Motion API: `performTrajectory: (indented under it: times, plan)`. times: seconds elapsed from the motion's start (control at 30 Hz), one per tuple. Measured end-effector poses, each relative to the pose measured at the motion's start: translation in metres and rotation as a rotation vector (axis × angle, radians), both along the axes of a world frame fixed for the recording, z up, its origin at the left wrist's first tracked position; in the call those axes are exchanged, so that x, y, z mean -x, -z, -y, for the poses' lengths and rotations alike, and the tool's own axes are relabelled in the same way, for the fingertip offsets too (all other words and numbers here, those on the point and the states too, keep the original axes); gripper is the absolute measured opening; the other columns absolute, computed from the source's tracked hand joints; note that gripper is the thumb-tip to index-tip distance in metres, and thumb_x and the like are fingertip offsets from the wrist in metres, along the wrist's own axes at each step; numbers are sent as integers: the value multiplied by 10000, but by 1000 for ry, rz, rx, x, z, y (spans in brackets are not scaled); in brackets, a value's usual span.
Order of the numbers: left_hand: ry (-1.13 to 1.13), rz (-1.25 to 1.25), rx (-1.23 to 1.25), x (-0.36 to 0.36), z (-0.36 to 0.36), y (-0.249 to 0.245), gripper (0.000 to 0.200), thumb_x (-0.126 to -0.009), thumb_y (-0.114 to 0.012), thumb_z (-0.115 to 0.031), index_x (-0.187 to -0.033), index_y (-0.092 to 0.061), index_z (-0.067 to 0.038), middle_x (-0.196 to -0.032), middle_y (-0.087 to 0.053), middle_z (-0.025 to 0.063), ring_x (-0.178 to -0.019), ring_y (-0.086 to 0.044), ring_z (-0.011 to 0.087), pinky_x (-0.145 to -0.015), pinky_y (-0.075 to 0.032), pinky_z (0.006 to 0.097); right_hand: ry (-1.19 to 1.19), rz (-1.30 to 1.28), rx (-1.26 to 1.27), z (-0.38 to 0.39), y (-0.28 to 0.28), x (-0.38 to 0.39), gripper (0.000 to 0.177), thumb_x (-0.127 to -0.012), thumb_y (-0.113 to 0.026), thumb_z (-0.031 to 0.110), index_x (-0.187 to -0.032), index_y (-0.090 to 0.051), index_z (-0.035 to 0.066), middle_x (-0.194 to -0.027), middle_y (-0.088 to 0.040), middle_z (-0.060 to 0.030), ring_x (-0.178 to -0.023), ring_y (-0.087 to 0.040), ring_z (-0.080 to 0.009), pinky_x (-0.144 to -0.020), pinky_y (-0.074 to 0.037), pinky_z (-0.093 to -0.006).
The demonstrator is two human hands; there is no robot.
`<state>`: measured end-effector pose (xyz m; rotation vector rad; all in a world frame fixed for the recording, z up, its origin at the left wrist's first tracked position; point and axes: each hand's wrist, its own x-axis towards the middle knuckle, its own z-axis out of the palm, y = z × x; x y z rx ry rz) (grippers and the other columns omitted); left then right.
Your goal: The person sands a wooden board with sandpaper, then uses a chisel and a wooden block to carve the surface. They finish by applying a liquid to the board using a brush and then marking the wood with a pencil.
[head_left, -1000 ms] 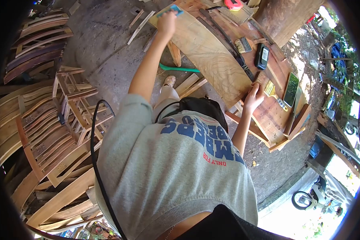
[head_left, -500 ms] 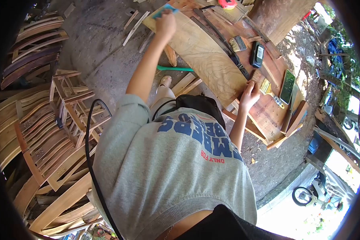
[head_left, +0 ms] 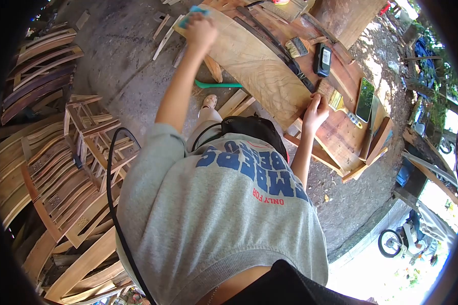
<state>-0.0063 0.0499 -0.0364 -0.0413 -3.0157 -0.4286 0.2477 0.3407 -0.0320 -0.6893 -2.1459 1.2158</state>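
A long, pale wooden board [head_left: 254, 61] with wavy grain lies slanting across the workbench. My left hand [head_left: 201, 33] is closed around a blue sheet [head_left: 200, 10] and presses it on the board's far left end. Whether that sheet is cloth or abrasive paper I cannot make out; the hand is slightly blurred. At the opposite end, my right hand [head_left: 316, 110] grips the board's corner, its fingers bent over the edge. Just beyond those fingers lies a paintbrush [head_left: 336, 99] with a yellow band.
On the workbench [head_left: 341, 140] lie a second brush [head_left: 296, 47], a black device [head_left: 322, 60], a smartphone [head_left: 365, 99] and a long-bladed tool [head_left: 370, 134]. A green strip [head_left: 219, 85] shows below the board. Wooden chair frames [head_left: 94, 129] crowd the left; a motorcycle [head_left: 404, 239] stands lower right.
My left hand has slid a little left with the blue sheet, toward the board's far end. My right hand keeps its grip. The whole view has shifted slightly.
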Motion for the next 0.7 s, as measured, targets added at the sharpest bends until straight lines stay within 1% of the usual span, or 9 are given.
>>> performTrajectory:
  times: [0.03, 0.13, 0.2, 0.27, 0.37, 0.47, 0.53, 0.63, 0.7]
  plan:
    - [-69, -294, -31, 15, 16, 11, 523, -932, -318, -309, -1224, -469, 97, -1283, -465, 292, -1215, -448, 388, -1006, -361, 475, 1, 26, 26, 0, -1, 0, 239, -905, -483, 160, -759, -609, 18, -592, -556, -77, -513, -472, -108, -499, -386, -293]
    - [-9, -106, -31, -24, 5, -16, 538, -930, -339, -287, -1270, -420, 121, -1342, -414, 279, -1260, -401, 395, -1049, -308, 494, 16, 61, 30, 2, -5, 1, 234, -898, -485, 163, -766, -613, 18, -577, -552, -91, -503, -485, -115, -493, -388, -295]
    - [152, -234, 42, -88, -31, -3, 531, -916, -370, -265, -1256, -424, 138, -1331, -423, 285, -1250, -410, 404, -1044, -321, 491, 52, 65, 20, 2, -7, 2, 232, -894, -486, 164, -770, -615, 17, -569, -548, -98, -498, -489, -118, -489, -387, -296]
    - [351, -255, -23, -155, -61, -10, 530, -902, -383, -267, -1254, -435, 127, -1321, -430, 292, -1231, -428, 412, -1032, -336, 491, 47, 98, 36, 3, -9, 2, 228, -888, -486, 162, -775, -618, 14, -566, -542, -106, -492, -485, -120, -487, -388, -298]
    - [329, -166, -68, -145, -49, -20, 528, -906, -376, -276, -1266, -433, 106, -1315, -440, 287, -1224, -434, 413, -1033, -338, 488, 43, 73, 15, 4, -11, 2, 230, -885, -483, 160, -774, -618, 12, -565, -542, -106, -490, -484, -120, -484, -384, -301]
    - [29, -237, -38, -53, 5, -6, 513, -907, -332, -263, -1263, -445, 89, -1326, -439, 266, -1246, -422, 372, -1028, -340, 485, 18, 62, 17, 4, -11, 1, 228, -881, -483, 158, -773, -618, 9, -567, -547, -109, -494, -491, -121, -486, -386, -303]
    - [-46, -102, -68, -15, 35, -14, 522, -909, -307, -254, -1286, -417, 90, -1375, -387, 254, -1276, -384, 374, -1046, -308, 490, 32, 77, 1, 5, -14, 2, 226, -881, -482, 154, -772, -619, 10, -573, -551, -109, -495, -493, -125, -491, -390, -304]
    - [-17, -238, 94, -40, 13, 5, 539, -909, -316, -268, -1293, -396, 101, -1373, -387, 261, -1261, -401, 372, -1038, -300, 506, 44, 52, 35, 1, -1, 3, 228, -883, -482, 154, -770, -619, 12, -580, -554, -105, -501, -493, -127, -498, -394, -304]
    - [122, -183, 146, -93, -30, -3, 552, -910, -350, -299, -1308, -390, 81, -1346, -432, 241, -1255, -418, 361, -1046, -283, 519, 60, 56, 39, 5, -7, 4, 229, -884, -485, 158, -768, -619, 12, -582, -556, -103, -505, -492, -127, -501, -396, -305]
